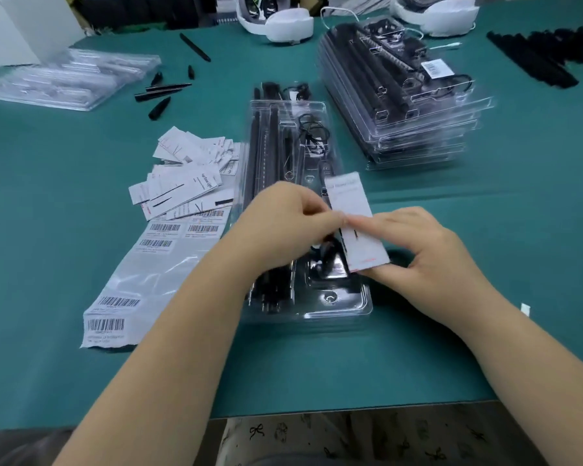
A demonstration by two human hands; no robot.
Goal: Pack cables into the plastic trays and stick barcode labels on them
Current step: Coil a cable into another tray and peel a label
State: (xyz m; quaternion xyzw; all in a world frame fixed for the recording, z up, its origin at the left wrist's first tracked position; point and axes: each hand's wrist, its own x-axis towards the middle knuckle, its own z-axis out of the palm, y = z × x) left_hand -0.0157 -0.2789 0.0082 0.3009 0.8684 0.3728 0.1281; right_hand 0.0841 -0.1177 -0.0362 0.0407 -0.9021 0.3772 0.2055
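Observation:
A clear plastic tray [347, 309] lies in front of me on the green table, holding long black bars and coiled black cables [312, 131]. Over its near right part I hold a white paper card [352, 210]. My left hand [290, 227] pinches the card's left edge with its fingertips. My right hand [424, 250] holds the card from below and the right, thumb on its face. A backing sheet with barcode labels [122, 287] lies left of the tray.
A stack of packed clear trays [418, 129] stands at the back right. Loose white cards [186, 183] lie left of the tray. Empty clear trays [68, 79] sit far left, small black parts [162, 95] near them, black strips [532, 58] far right. The table's near edge runs below my forearms.

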